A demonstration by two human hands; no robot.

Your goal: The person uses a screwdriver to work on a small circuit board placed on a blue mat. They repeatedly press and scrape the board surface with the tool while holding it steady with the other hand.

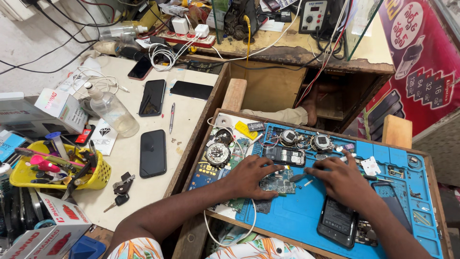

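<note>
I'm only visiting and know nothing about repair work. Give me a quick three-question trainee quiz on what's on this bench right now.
1. True or false: the left hand rests on a green circuit board lying on the blue work mat.
2. Multiple choice: where is the yellow basket of tools? A) on the blue mat; B) at the left of the pale table; C) on the back shelf.
3. Fill in: near the dark phone on the pale table, towards the person, lies a bunch of ____.

Key
1. True. The right hand is next to it on the mat, holding a thin tool.
2. B.
3. keys.
</note>
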